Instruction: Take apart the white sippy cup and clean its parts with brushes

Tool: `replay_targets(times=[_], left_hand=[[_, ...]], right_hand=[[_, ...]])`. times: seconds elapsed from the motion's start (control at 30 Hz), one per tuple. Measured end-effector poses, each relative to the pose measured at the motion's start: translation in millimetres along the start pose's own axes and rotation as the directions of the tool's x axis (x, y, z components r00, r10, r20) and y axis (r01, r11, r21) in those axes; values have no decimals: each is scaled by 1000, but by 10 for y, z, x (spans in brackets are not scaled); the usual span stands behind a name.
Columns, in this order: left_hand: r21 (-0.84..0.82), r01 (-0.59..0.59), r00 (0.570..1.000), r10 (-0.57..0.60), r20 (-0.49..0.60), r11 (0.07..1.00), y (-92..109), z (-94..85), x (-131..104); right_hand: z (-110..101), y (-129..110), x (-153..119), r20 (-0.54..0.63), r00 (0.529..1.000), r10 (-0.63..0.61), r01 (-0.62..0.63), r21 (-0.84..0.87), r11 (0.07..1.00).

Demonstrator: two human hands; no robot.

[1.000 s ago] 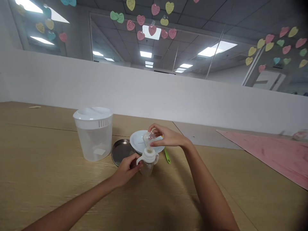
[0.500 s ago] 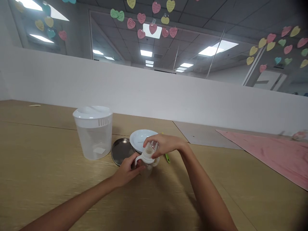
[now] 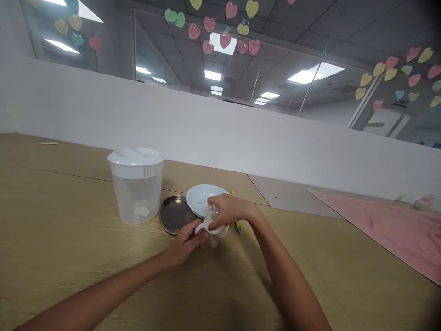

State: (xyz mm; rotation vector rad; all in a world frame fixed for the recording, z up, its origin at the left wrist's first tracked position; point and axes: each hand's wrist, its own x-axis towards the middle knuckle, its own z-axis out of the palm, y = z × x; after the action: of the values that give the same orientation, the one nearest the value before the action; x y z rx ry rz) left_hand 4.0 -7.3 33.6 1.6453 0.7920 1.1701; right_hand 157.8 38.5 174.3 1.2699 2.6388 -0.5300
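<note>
A clear baby bottle (image 3: 214, 241) with a white collar and side handles is held upright, or slightly tilted, above the table. My left hand (image 3: 186, 243) is closed on its left handle (image 3: 200, 227). From above, my right hand (image 3: 228, 211) wraps round the clear cap (image 3: 213, 210) at the top, its thumb by the white collar. Part of the collar and the right handle is hidden behind those fingers. Just beyond the hands are a white bowl (image 3: 198, 195) and a dark round metal pan (image 3: 175, 215).
A translucent bucket (image 3: 138, 195) with a white lid stands at left. Behind my right hand lies a green-handled utensil (image 3: 238, 226), partly covered. A pink sheet (image 3: 386, 232) covers the right side of the table (image 3: 144, 294). A white wall (image 3: 206, 133) rises behind.
My right hand has shifted slightly, and its thumb now covers more of the white collar and cap. My left hand stays on the handle. The whole view has tilted a little.
</note>
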Motion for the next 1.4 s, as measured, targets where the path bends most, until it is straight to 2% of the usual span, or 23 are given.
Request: replay_targets(times=[0.23,0.37,0.5,0.8,1.0,1.2,1.4], left_hand=[[6,64,997,-64,47,998,41,1,-3],[176,58,998,-58,-3,983,69,-7,15],[296,25,999,-31,16,955,48,-34,29],[256,25,1000,-26,3,966,39,-29,45],[284,18,1000,-20,4,959,1,-76,69],[311,16,999,-3,-43,950,-59,-55,35],[304,34,999,-21,-45,952,-40,-32,37]], right_hand=[[-32,52,13,33,999,-25,23,56,998],[-63,91,9,57,996,-75,68,119,991],[-98,124,6,70,990,-119,107,155,982],[-126,193,-5,80,989,-121,95,275,957],[-69,150,-20,-51,984,-169,174,103,979],[2,48,-7,-102,988,-115,111,-44,993],[38,-3,4,-40,999,-37,39,43,998]])
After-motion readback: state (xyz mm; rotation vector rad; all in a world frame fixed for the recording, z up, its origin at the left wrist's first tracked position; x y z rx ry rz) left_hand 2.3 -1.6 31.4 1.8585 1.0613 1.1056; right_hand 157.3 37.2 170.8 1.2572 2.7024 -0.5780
